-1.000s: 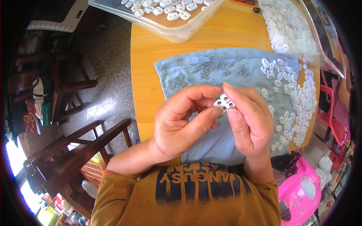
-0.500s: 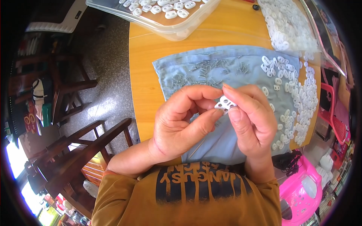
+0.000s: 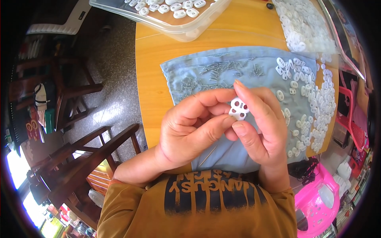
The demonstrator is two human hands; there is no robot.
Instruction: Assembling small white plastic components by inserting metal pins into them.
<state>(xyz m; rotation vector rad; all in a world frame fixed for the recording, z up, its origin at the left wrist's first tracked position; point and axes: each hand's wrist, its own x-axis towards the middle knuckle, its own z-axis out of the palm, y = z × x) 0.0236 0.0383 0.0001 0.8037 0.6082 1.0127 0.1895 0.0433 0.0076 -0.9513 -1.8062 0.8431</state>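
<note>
The white holed piece [image 3: 238,109] sits between my hands above the blue cloth [image 3: 176,73], holes facing up, likely so I can see them. My left hand [image 3: 188,129] pinches its edge; my right hand [image 3: 264,129] curls close around the other side, though I cannot tell whether it grips. The cloth probably stops the small springs [image 3: 214,71] rolling; loose white pieces [image 3: 319,101] lie rightward.
</note>
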